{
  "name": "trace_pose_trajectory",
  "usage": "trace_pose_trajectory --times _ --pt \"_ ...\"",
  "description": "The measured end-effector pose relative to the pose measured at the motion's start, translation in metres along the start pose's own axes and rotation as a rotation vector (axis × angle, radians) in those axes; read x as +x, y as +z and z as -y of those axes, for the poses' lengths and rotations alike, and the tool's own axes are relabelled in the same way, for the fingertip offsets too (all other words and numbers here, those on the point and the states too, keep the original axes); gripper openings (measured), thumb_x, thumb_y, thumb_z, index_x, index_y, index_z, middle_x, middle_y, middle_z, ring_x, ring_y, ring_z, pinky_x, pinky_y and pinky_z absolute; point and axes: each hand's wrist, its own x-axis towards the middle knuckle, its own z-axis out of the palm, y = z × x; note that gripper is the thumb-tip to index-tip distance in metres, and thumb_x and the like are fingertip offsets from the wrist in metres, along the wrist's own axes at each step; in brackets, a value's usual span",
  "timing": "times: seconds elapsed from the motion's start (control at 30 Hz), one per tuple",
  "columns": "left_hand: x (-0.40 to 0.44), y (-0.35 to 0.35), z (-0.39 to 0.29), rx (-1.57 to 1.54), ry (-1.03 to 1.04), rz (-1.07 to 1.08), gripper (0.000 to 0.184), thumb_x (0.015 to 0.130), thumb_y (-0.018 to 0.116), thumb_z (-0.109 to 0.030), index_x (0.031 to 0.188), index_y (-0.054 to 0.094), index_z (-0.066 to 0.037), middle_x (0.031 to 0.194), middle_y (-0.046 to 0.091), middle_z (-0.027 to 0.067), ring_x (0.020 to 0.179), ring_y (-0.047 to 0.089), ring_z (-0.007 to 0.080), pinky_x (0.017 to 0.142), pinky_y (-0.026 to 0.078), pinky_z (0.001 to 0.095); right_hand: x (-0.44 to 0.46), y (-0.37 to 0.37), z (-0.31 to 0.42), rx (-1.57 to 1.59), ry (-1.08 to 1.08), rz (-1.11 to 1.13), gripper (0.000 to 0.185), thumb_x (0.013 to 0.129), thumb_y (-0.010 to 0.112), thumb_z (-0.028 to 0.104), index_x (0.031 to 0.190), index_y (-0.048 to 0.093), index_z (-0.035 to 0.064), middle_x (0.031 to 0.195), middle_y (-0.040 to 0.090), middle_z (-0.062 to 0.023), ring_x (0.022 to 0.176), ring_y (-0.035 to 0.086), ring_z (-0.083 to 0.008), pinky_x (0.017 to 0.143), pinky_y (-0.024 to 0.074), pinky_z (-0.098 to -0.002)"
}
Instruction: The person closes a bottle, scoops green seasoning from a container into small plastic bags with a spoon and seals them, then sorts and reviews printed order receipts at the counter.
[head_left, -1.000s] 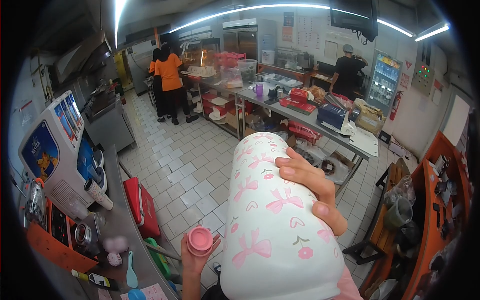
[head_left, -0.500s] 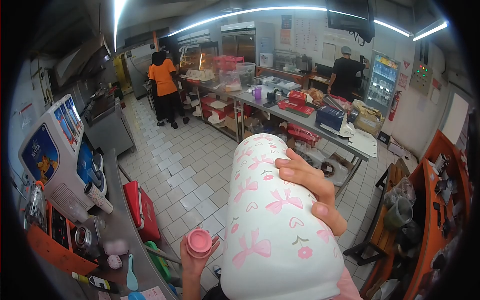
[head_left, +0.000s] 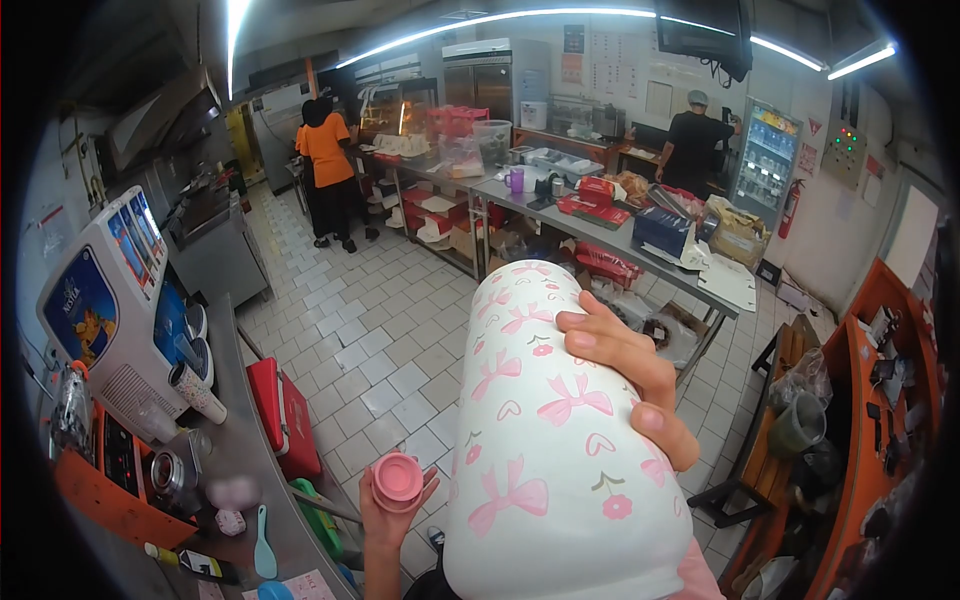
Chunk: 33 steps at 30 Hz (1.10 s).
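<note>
My right hand [head_left: 630,365] is wrapped round a white drink bottle [head_left: 550,430] printed with pink bows, hearts and flowers. The bottle is raised very close to the camera, tilted, and it fills the lower middle of the view; its near end runs out of the bottom edge. Lower left of it, my left hand [head_left: 385,515] holds a round pink lid [head_left: 398,478] with a stepped rim, fingers curled about its sides. Bottle and lid are apart. The thumb of my right hand is hidden behind the bottle.
At left, a counter bears a drink dispenser [head_left: 100,300], a patterned paper cup [head_left: 197,392] and a light blue spoon [head_left: 263,545]. A red cooler box [head_left: 280,415] stands beside it. Ahead is a loaded steel table [head_left: 600,232]. Two people work farther back. A wooden bench [head_left: 755,430] is at right.
The bottle and my right hand have shifted very slightly to the right in view. The lid stays in my left hand, slightly higher. Both grips are unchanged.
</note>
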Motion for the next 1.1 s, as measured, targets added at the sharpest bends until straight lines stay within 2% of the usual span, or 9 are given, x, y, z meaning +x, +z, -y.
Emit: trace_pose_trajectory --times 1.1 --pt "-0.005 0.0051 -0.0036 0.019 0.017 -0.035 0.057 0.088 0.041 -0.05 0.125 0.041 -0.006 0.12 0.047 0.0141 0.117 0.037 0.0479 0.099 0.031 0.0587 0.002 0.0054 0.0057 -0.026 -0.015 -0.012 0.046 0.08 0.047 0.016 0.122 0.044 -0.0028 0.121 0.05 -0.0189 0.119 0.043 -0.031 0.105 0.0182 -0.0516"
